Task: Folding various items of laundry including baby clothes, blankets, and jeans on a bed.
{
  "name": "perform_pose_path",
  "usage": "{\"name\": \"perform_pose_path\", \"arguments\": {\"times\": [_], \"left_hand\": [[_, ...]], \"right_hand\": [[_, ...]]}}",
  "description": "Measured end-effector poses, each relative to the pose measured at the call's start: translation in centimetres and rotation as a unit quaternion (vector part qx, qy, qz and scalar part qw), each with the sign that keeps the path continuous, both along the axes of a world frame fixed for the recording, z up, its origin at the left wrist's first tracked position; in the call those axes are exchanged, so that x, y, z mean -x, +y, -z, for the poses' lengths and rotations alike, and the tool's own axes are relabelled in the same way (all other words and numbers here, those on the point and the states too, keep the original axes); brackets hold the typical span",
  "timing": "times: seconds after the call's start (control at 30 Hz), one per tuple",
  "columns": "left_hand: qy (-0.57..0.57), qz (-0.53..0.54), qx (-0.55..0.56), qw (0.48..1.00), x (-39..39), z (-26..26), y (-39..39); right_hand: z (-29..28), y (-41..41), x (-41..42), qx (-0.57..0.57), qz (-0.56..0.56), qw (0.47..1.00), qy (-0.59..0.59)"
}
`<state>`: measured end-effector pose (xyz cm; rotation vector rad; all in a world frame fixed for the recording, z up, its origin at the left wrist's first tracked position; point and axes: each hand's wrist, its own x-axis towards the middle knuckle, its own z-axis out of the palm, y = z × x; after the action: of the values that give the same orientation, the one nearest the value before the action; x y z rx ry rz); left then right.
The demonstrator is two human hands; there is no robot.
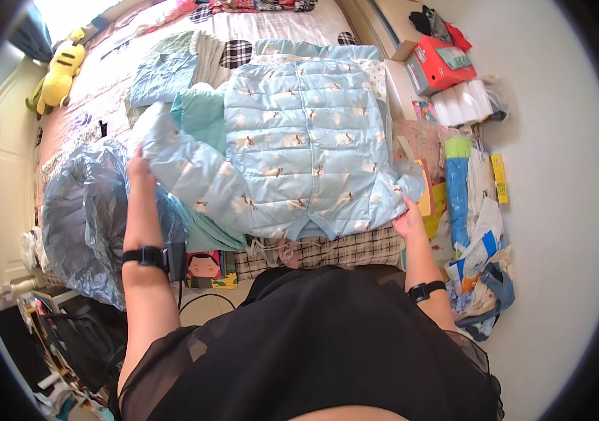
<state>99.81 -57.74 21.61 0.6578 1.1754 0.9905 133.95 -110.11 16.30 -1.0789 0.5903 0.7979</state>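
A light-blue quilted jacket (299,142) with a small animal print lies spread on the bed, its neck opening towards me. My left hand (141,166) grips the end of one sleeve, which is raised and stretched out to the left. At the other side my right hand (409,218) holds the bunched end of the other sleeve, bent close to the jacket's side. Part of a teal padded item (202,118) shows from under the left sleeve. Beneath the jacket's far edge lies other folded light-blue fabric (326,51).
Left of the jacket are a folded blue shirt (165,79) and a large translucent plastic bag (86,210). A yellow plush toy (62,68) sits at the far left. Along the right wall stand a red shoebox (441,66), white rolls (460,102) and piled cloth (489,294).
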Motion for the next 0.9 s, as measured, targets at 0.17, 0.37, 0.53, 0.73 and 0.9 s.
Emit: {"name": "perform_pose_path", "arguments": {"times": [0.17, 0.37, 0.53, 0.73, 0.9], "left_hand": [[0.159, -0.041, -0.234, 0.958, -1.4, -6.9, -4.0], [0.361, 0.263, -0.572, 0.688, -12.8, -6.3, -20.2], [0.499, 0.596, -0.516, 0.36, -15.9, 1.5, -29.4], [0.465, 0.542, -0.53, 0.457, -13.7, 0.9, -31.5], [0.503, 0.376, -0.465, 0.624, -8.9, 0.5, -28.9]], "right_hand": [[1.9, 0.1, 0.0, -0.027, -0.037, 0.999, 0.006], [3.9, -0.4, -2.9, -0.098, -0.028, 0.994, 0.038], [4.0, 0.2, -5.9, -0.09, -0.029, 0.992, 0.086], [6.8, 0.2, -10.6, 0.019, -0.062, 0.993, 0.101], [3.2, 2.7, -11.1, 0.17, 0.009, 0.974, -0.151]]}}
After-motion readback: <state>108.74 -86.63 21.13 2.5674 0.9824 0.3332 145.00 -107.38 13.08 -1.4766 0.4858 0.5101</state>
